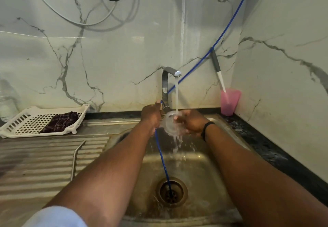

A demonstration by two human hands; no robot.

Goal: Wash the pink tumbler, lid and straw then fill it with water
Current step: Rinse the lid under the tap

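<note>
A clear round lid point(170, 124) sits under the running tap point(170, 74), and water splashes off it into the sink. My right hand point(192, 121) grips the lid's right side with curled fingers. At the lid's left rim, beside the tap lever, my left hand point(151, 115) holds on with curled fingers. The pink tumbler point(230, 102) stands upright on the dark counter in the back right corner, apart from both hands, with a grey-handled knife point(218, 68) leaning in it. A bent metal straw point(76, 157) lies on the ribbed drainboard to the left.
The steel sink point(198, 166) has an open drain point(171, 192); a thin blue hose point(162, 157) runs from the wall down into it, passing my left hand. A white basket point(21, 120) holding a dark checked cloth point(60, 121) stands at the back left. A clear bottle point(7, 100) is at the far left.
</note>
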